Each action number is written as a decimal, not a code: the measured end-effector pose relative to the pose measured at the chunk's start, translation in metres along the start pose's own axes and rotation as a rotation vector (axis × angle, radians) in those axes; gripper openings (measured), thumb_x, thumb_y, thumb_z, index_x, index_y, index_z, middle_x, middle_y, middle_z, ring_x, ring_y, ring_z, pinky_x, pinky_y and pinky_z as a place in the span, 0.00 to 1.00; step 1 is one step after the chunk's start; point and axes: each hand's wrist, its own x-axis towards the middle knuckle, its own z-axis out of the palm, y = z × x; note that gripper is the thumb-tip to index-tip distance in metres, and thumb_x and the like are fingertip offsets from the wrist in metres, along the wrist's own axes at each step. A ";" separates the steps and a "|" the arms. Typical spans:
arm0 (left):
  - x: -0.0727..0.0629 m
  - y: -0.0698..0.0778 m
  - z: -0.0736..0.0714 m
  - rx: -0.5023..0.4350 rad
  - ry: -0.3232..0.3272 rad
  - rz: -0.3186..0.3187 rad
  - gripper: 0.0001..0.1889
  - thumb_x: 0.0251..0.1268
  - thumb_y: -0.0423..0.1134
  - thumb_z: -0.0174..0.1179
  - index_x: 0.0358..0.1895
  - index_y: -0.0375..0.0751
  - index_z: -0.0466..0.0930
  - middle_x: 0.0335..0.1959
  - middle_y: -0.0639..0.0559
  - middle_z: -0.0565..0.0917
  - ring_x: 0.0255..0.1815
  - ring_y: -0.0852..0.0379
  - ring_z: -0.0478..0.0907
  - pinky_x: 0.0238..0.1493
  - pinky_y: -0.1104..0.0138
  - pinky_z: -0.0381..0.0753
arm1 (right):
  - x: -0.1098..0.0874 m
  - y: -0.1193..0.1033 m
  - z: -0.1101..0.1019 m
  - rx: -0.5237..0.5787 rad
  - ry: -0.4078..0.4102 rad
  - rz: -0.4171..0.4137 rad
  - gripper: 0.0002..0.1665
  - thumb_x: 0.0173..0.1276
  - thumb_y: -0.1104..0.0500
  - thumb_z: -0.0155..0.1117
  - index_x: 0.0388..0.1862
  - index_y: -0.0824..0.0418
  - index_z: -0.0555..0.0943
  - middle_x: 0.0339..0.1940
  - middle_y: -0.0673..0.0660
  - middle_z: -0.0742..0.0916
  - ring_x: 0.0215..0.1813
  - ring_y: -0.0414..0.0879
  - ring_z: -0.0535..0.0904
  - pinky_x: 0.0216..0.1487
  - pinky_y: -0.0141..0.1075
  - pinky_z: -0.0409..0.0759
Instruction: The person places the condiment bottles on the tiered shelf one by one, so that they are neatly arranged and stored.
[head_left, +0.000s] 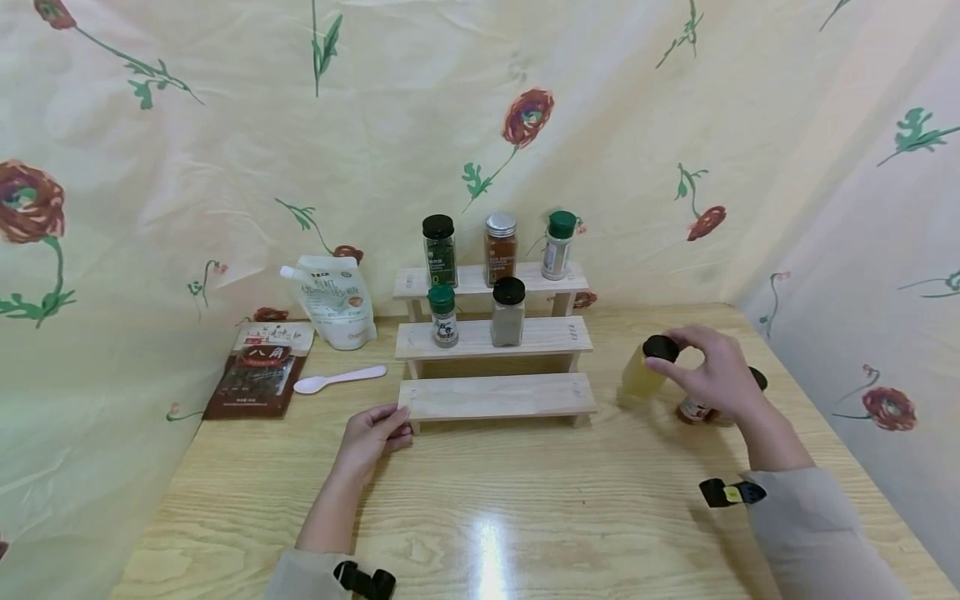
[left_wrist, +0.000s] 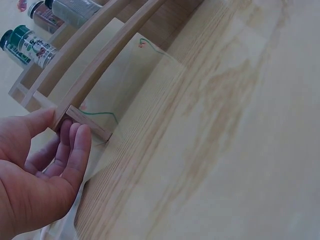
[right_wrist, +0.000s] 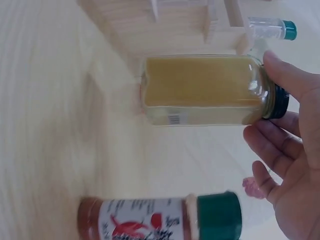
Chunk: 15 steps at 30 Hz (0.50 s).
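My right hand [head_left: 708, 371] holds a glass jar of yellow powder [right_wrist: 205, 82] near its black lid, thumb on one side and fingers on the other. That jar is to the right of a three-step wooden spice rack [head_left: 495, 397]. At the rack's lowest step, my left hand [left_wrist: 45, 165] pinches the left end, with the thumb above and fingers below. A bottle with a green cap and red chili label [right_wrist: 150, 220] stands near the right hand, partly hidden by it in the head view; another dark-capped container [head_left: 758, 377] shows just behind the wrist.
The top step bears a green-filled jar [head_left: 440, 254], a red-brown jar [head_left: 501, 250] and a green-capped shaker [head_left: 557, 246]. On the middle step are a small green-capped bottle [head_left: 444, 321] and a black-lidded jar [head_left: 508, 317]. Leftward lie a white pouch [head_left: 337, 304], a brown packet [head_left: 258, 375] and a spoon [head_left: 341, 379].
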 end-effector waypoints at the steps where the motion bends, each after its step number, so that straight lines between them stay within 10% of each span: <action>1: 0.000 0.000 0.000 0.001 -0.001 -0.001 0.21 0.72 0.31 0.62 0.60 0.17 0.72 0.35 0.43 0.84 0.32 0.59 0.83 0.41 0.68 0.90 | 0.002 -0.002 0.000 0.004 0.015 0.005 0.25 0.60 0.56 0.79 0.53 0.66 0.84 0.44 0.61 0.87 0.45 0.49 0.78 0.42 0.34 0.74; 15: 0.000 0.002 0.001 -0.003 0.000 -0.018 0.21 0.72 0.31 0.62 0.61 0.18 0.73 0.33 0.45 0.84 0.32 0.59 0.83 0.41 0.69 0.90 | 0.033 -0.026 -0.008 0.040 0.121 -0.085 0.22 0.58 0.60 0.80 0.50 0.65 0.85 0.42 0.60 0.86 0.45 0.46 0.75 0.44 0.32 0.71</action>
